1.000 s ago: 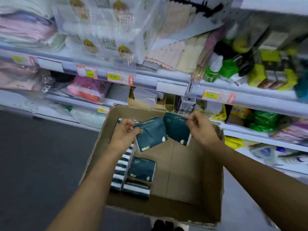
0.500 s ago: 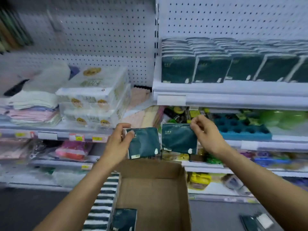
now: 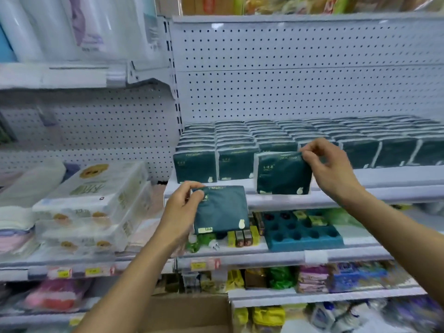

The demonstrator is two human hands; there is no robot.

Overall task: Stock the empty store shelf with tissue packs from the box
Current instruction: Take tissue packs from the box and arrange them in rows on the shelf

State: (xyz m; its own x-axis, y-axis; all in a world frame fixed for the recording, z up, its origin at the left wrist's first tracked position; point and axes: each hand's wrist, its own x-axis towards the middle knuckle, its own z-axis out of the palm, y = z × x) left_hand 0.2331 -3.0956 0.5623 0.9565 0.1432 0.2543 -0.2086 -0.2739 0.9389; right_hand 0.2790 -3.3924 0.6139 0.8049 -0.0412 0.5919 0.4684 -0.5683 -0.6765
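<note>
White pegboard shelving fills the view, with a brown cardboard box [image 3: 189, 313] nearest, its rim showing at the bottom edge between the two forearms. Above it, the left hand [image 3: 179, 212] pinches the top left corner of a dark teal tissue pack [image 3: 221, 209] between thumb and curled fingers — the pack hangs in front of the shelf edge, just below the stocked level. To the right and a little farther, the right hand [image 3: 332, 169] grips the upper right corner of a second tissue pack [image 3: 282, 174], held upright at the front lip of the store shelf [image 3: 384, 182]. Behind it, rows of tissue packs [image 3: 264, 138] stand upright, running back to the pegboard — two front packs to the left, more to the right. Below sits a blue tray [image 3: 305, 234]; far left, wrapped white tissue bundles [image 3: 96, 200] are stacked.
</note>
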